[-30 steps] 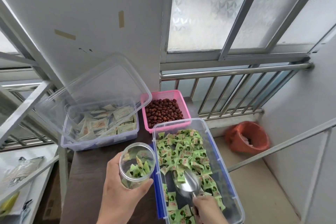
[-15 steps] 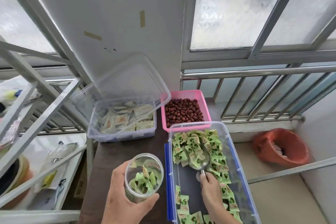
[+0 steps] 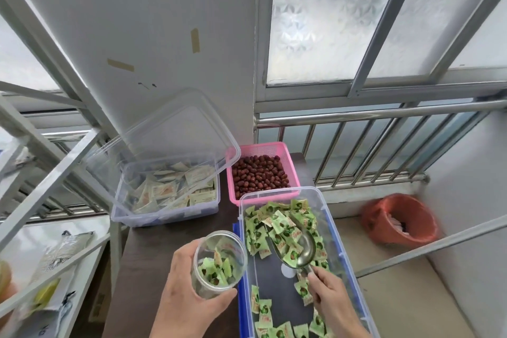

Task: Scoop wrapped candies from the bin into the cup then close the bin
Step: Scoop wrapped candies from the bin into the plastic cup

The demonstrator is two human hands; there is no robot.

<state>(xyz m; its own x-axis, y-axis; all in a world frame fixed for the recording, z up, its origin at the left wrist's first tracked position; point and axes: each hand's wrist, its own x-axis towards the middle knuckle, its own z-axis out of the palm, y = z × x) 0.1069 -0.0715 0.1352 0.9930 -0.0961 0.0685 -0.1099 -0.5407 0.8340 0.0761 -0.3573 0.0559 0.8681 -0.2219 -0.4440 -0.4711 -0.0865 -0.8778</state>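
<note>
A clear bin with blue trim (image 3: 333,230) sits open on the dark table, holding green wrapped candies (image 3: 263,228) piled at its far end and scattered near me. My right hand (image 3: 333,302) grips the handle of a metal scoop (image 3: 300,250), whose bowl lies among the candies with several in it. My left hand (image 3: 183,293) holds a clear plastic cup (image 3: 219,261) upright just left of the bin; the cup is partly filled with green candies. No lid for this bin is in view.
A second clear bin (image 3: 167,192) of white packets stands at the back left with its lid (image 3: 164,140) propped open. A pink basket (image 3: 260,173) of red dates sits behind the candy bin. A red bucket (image 3: 400,219) is on the floor right; metal shelving stands left.
The scoop has pushed forward from the bare near part of the bin into the candy pile and now carries candies. The cup stays beside the bin. My view shifted left.
</note>
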